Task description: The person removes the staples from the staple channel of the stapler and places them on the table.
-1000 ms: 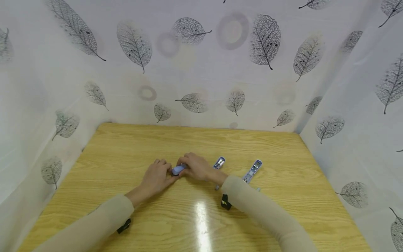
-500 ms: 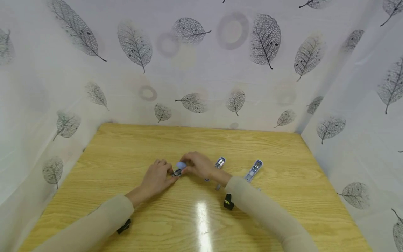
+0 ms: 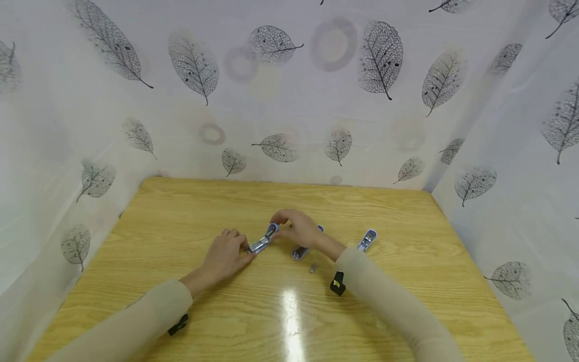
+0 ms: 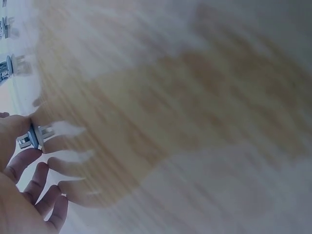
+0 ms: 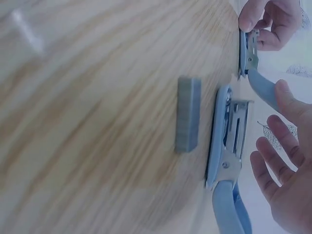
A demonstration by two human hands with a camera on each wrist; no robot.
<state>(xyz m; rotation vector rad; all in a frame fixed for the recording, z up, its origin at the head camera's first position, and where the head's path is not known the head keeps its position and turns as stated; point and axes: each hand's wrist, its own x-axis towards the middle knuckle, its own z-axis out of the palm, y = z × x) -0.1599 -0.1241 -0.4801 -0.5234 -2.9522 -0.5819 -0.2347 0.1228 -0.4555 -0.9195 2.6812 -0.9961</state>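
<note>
A small blue stapler (image 3: 260, 245) stands on the table with its top arm swung up and back, the metal staple channel showing. My left hand (image 3: 221, 253) pinches the base at its near-left end. With thumb and fingertips, my right hand (image 3: 299, 230) holds the raised top arm (image 5: 264, 90). In the left wrist view the stapler (image 4: 34, 136) sits between thumb and index finger. Just right of it lies a second blue stapler (image 3: 299, 252), opened too and partly hidden by the right hand. A short strip of staples (image 5: 188, 114) lies on the wood beside that one.
Farther right, a third opened stapler (image 3: 368, 239) is partly covered by the right sleeve (image 3: 384, 296). The wooden table (image 3: 217, 311) ends at a leaf-patterned curtain (image 3: 298, 100) at the back and sides.
The stapler was closed between both hands. My right hand has lifted its top arm and swung it up, away to the right, exposing the metal inside. The left hand stays put.
</note>
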